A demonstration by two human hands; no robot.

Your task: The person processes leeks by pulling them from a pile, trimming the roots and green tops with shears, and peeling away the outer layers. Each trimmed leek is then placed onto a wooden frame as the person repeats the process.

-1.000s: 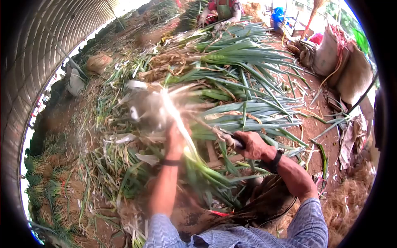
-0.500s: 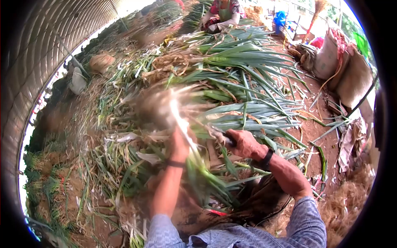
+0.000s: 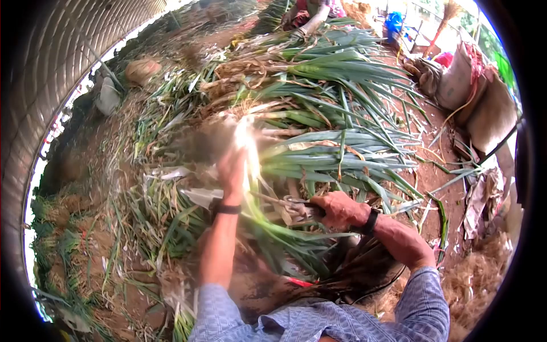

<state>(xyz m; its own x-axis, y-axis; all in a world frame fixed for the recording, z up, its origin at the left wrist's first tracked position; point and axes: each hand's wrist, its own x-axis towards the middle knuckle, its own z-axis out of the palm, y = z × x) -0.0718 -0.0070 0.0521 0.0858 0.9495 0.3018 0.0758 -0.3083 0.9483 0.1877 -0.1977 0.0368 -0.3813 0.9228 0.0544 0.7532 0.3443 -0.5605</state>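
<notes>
My left hand (image 3: 232, 168) is closed around the shaft of a large green onion (image 3: 247, 142), held with its white root end up and its leaves hanging toward my lap. Motion blurs both the fingers and the onion's upper end. In my right hand (image 3: 341, 209) is a dark-handled tool (image 3: 305, 210) with a thin rod-like front pointing left, its tip close to the onion's lower stalk. The fist hides most of the handle. Just beyond the hands lie bundled green onions (image 3: 342, 154), roots to the left and leaves to the right.
Stripped leaves and peelings (image 3: 171, 222) cover the ground at the left. Full sacks (image 3: 456, 82) stand at the back right. Another person's arm (image 3: 315, 21) reaches over the pile at the far end. A ribbed wall (image 3: 51, 68) curves along the left.
My left hand has risen slightly and shifted left with the green onion, which stands more upright. My right hand and the tool have dropped slightly. The far person appears higher in view.
</notes>
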